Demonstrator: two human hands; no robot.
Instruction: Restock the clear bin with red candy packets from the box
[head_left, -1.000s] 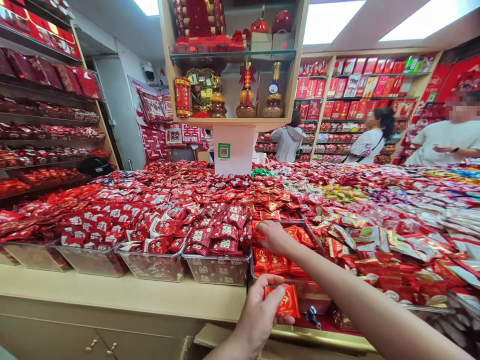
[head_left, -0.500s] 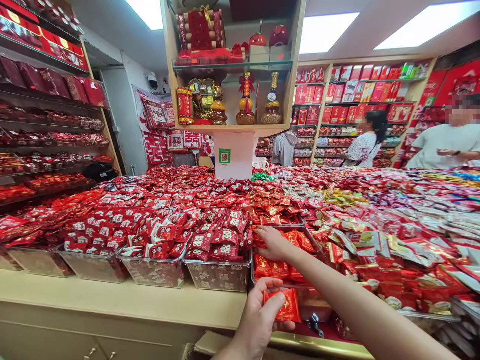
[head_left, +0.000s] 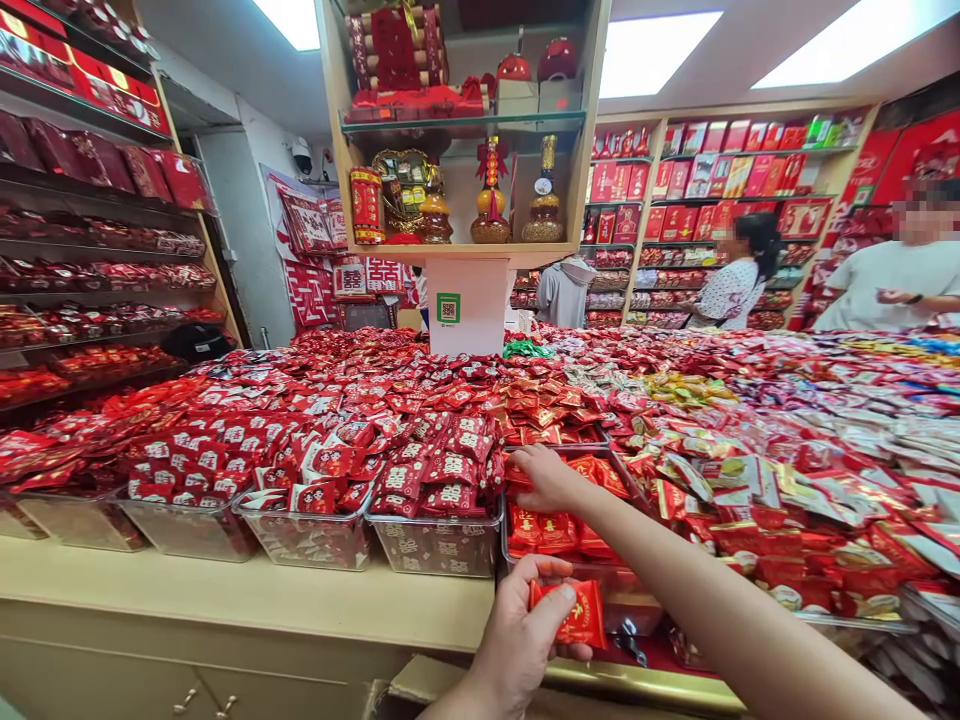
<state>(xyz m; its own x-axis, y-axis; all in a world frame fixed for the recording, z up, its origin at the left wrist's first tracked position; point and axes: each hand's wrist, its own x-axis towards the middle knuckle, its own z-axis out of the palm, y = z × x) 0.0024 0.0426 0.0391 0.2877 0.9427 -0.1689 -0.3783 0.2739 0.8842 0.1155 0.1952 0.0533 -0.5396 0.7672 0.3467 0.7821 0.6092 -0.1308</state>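
My left hand [head_left: 525, 625] is closed around a red wrapped candy [head_left: 581, 615] with gold print, the thumb lying on its face. It is at the lower middle, in front of a clear plastic bin [head_left: 622, 583]. My right hand [head_left: 546, 478] reaches into that bin from the right, over red candy packets [head_left: 551, 533] with gold print. Its fingers are bent and drawn together at the bin's left side; what lies between the fingertips is hidden. Just left stands another clear bin [head_left: 439, 550], heaped with dark red packets [head_left: 456, 468] bearing white characters.
More bins of wrapped sweets spread left and right. A cream counter edge [head_left: 300, 595] runs along the front, with an open cardboard box [head_left: 442, 685] below. Overhead hangs a display cabinet [head_left: 465, 250] with bottles. Several people, one in a white shirt [head_left: 885, 285], stand beyond the display.
The fingers of my right hand have drawn in slightly more over the packets. My left hand keeps its hold on the candy. The view has shifted slightly.
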